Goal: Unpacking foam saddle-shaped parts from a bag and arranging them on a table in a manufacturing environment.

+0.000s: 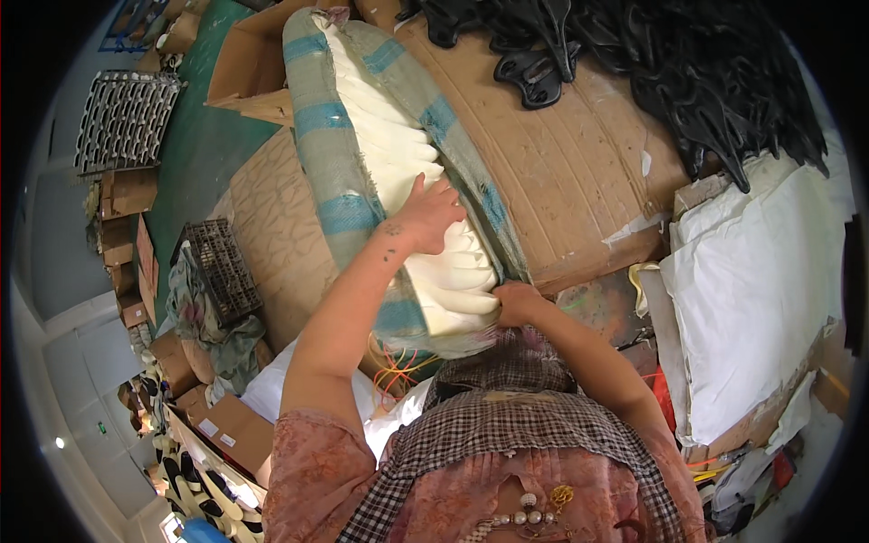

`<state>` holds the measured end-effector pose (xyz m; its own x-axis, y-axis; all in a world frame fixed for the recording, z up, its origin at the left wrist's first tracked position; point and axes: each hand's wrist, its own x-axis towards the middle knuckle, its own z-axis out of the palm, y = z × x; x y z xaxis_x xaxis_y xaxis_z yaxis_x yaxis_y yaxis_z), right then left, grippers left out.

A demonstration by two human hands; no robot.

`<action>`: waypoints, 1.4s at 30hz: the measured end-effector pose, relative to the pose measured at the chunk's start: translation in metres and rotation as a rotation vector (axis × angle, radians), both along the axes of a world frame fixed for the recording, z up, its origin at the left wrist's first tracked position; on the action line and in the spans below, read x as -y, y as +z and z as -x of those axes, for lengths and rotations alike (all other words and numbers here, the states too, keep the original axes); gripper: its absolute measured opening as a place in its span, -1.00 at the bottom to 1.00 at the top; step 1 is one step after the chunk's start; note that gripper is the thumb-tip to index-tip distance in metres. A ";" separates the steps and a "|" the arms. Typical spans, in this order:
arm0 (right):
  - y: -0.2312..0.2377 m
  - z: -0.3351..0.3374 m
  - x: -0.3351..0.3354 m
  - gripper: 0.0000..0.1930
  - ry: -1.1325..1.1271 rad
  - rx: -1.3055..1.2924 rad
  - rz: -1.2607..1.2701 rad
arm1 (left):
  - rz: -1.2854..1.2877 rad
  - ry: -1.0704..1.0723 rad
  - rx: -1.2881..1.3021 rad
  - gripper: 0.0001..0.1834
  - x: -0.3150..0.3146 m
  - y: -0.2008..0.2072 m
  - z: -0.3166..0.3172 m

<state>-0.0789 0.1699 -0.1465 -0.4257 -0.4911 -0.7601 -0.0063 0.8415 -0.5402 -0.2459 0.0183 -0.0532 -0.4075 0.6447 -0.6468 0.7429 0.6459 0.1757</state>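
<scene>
Boxes of brown cardboard [128, 195] stand stacked far to the left of the left hand's fingers, below a grey openwork rack [128, 122]. Nearer, though well apart from those fingers, a dark lattice crate [224, 271] stands with a greenish cloth [195, 299] along its left side. Beyond the fingers and to their left, an open carton [249, 68] stands just beside the far part of a woven sack [317, 81]. This sack, grey-green with blue bands, lies lengthwise under both hands, its long side open on cream-coloured pieces [376, 118] packed in a row. The left hand [429, 220] rests on these pieces, its fingers apart; they reach across the row, with more pieces both beyond and nearer than the fingertips. The right hand [519, 304] is at the sack's near right edge, its fingers curled inward; whether they clamp the edge I cannot tell. Beyond and right of its fingers lies a big cardboard surface [561, 154], with black moulded pieces [724, 81] heaped farther out. Well to the right of the right fingers sits a white bundle [751, 281].
</scene>
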 end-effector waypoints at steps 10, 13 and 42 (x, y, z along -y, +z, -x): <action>0.052 0.015 0.018 -0.86 -0.843 -0.495 0.653 | -0.789 0.367 0.073 -0.70 0.022 0.057 0.052; 0.013 0.006 0.015 -0.79 -0.955 -0.401 0.475 | -0.680 0.351 0.089 -0.43 0.029 0.043 0.040; -0.038 -0.002 0.005 -0.54 -0.098 0.054 0.135 | -0.384 0.380 -0.276 -0.79 0.046 0.011 -0.178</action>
<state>-0.0764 0.1652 -0.1843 -0.4372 -0.5481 -0.7130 0.1045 0.7565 -0.6456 -0.0679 -0.0281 -0.0420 -0.7746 0.5872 -0.2348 0.5237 0.8037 0.2824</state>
